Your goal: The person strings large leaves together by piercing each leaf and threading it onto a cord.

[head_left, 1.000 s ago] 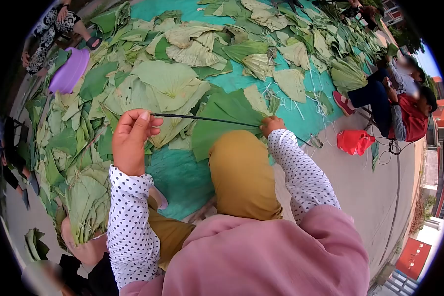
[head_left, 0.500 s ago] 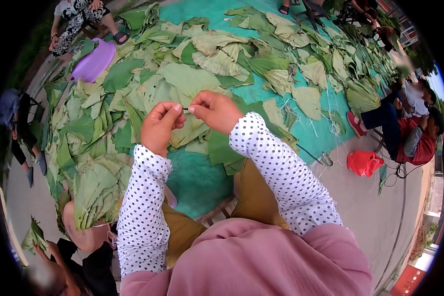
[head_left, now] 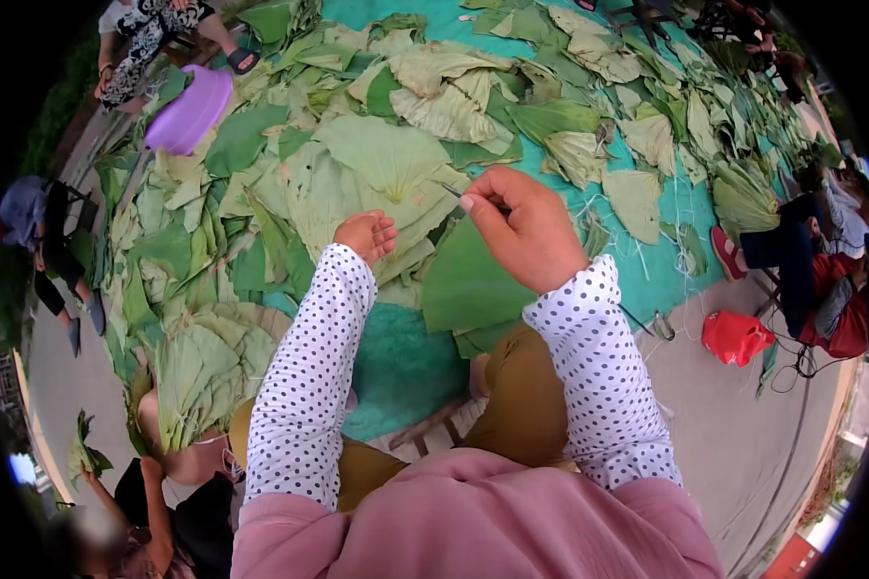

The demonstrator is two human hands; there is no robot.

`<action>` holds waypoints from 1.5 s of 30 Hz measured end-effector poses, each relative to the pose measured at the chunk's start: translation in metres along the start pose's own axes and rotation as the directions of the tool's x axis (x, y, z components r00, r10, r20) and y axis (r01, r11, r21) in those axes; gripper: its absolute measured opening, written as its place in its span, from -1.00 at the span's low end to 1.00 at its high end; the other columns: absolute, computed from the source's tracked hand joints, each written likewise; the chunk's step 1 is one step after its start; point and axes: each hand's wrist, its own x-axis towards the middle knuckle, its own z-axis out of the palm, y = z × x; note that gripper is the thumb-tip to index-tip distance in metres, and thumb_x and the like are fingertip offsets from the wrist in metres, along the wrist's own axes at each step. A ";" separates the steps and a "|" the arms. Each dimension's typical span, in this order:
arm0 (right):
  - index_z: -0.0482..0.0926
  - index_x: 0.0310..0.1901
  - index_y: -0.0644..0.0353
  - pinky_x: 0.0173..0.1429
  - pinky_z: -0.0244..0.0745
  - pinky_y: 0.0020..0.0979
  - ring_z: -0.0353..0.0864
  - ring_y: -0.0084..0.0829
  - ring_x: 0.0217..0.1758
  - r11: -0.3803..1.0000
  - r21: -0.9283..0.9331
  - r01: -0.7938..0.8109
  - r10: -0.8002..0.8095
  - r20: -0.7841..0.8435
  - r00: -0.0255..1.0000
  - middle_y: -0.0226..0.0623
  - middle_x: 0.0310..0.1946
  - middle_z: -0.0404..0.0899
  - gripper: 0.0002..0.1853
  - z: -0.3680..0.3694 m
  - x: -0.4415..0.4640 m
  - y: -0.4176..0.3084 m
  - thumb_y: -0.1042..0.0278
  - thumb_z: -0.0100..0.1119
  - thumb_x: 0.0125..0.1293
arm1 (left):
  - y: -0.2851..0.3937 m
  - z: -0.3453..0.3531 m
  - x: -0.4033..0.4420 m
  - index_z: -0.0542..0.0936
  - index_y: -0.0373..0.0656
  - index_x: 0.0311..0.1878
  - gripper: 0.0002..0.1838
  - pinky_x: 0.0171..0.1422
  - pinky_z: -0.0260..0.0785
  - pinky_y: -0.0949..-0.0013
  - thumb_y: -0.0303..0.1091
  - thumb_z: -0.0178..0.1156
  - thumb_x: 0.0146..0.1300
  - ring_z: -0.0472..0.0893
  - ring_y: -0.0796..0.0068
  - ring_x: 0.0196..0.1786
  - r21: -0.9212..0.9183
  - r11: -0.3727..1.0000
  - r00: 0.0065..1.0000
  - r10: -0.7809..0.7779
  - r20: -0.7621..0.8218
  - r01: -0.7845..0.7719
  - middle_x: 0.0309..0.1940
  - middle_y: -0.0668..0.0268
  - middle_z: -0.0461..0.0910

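My right hand (head_left: 531, 227) pinches a thin, dark, pointed tool that looks like a needle (head_left: 452, 190), its tip pointing up and left. To its left, my left hand (head_left: 365, 236) is half curled, the thumb apart from the fingers, with nothing visible in it. Beneath both hands lies a spread of large lotus leaves. One broad pale leaf (head_left: 377, 159) is just beyond my left hand, and a darker green leaf (head_left: 473, 280) lies below my right hand. Whether a thread runs from the needle I cannot make out.
Leaves cover much of a green sheet (head_left: 396, 357). A stack of leaves (head_left: 208, 372) rests at the left. Farther off are a purple basin (head_left: 191, 111) and a red bag (head_left: 736, 338) on the pavement. White strings (head_left: 671, 236) trail at the right. Several people sit around the sheet.
My hands, together at the dark needle-like tool before, are now apart. My right hand has moved right with it; my left hand has let go and shifted slightly right and down.
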 end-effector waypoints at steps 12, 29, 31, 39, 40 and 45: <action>0.49 -0.28 0.23 -0.25 0.45 -0.20 0.53 -0.06 -0.32 0.997 0.022 0.079 -0.081 0.145 0.986 -0.14 -0.38 0.53 -0.92 -0.007 0.006 -0.005 0.49 0.18 0.21 | -0.037 0.044 0.128 0.45 -0.33 0.04 -0.42 0.18 0.44 0.11 -0.09 0.38 0.11 0.59 0.01 0.04 0.810 0.558 0.844 0.335 -0.418 0.180 -0.02 -0.08 0.58; 0.51 -0.30 0.24 -0.23 0.45 -0.15 0.56 -0.05 -0.30 0.998 -0.027 0.061 -0.059 0.081 0.995 -0.08 -0.35 0.54 -0.92 0.025 -0.005 -0.013 0.43 0.11 0.23 | 0.055 -0.063 -0.027 0.43 -0.15 -0.08 -0.77 -0.04 0.46 0.22 -0.48 0.20 0.22 0.59 0.34 -0.17 -0.135 0.877 0.884 0.443 -0.147 -0.462 -0.19 0.25 0.58; 0.51 -0.30 0.24 -0.22 0.46 -0.15 0.56 -0.06 -0.30 0.995 -0.014 0.099 -0.098 0.071 0.993 -0.09 -0.34 0.55 -0.91 0.035 -0.010 -0.018 0.40 0.12 0.24 | 0.070 -0.069 -0.071 0.45 -0.22 0.02 -0.72 -0.13 0.50 0.30 -0.46 0.18 0.25 0.57 0.44 -0.26 -0.118 0.877 0.885 0.463 -0.048 -0.465 -0.25 0.29 0.58; 0.54 -0.29 0.27 -0.27 0.43 -0.26 0.55 -0.20 -0.38 0.985 -0.033 0.172 -0.167 0.120 0.979 -0.14 -0.41 0.56 -0.85 0.055 -0.016 -0.031 0.36 0.16 0.26 | 0.040 -0.071 -0.173 0.54 -0.17 -0.04 -0.79 -0.04 0.46 0.30 -0.33 0.21 0.32 0.60 0.44 -0.20 -0.124 0.874 0.877 0.478 0.055 -0.469 -0.20 0.33 0.63; 0.54 -0.29 0.27 -0.27 0.43 -0.26 0.55 -0.20 -0.38 0.984 -0.052 0.167 -0.160 0.123 0.979 -0.14 -0.41 0.56 -0.85 0.056 -0.015 -0.031 0.36 0.16 0.26 | 0.034 -0.068 -0.176 0.56 -0.19 -0.07 -0.80 -0.07 0.47 0.34 -0.32 0.22 0.32 0.61 0.44 -0.20 -0.163 0.885 0.891 0.449 0.061 -0.435 -0.20 0.31 0.63; 0.55 -0.29 0.28 -0.28 0.44 -0.32 0.53 -0.32 -0.42 0.989 -0.060 0.137 -0.117 0.259 0.959 -0.16 -0.45 0.57 -0.84 0.065 -0.014 -0.024 0.34 0.18 0.27 | 0.027 -0.044 -0.178 0.59 -0.22 -0.10 -0.78 -0.10 0.47 0.40 -0.28 0.25 0.30 0.60 0.51 -0.25 -0.163 0.889 0.893 0.444 0.077 -0.428 -0.26 0.34 0.64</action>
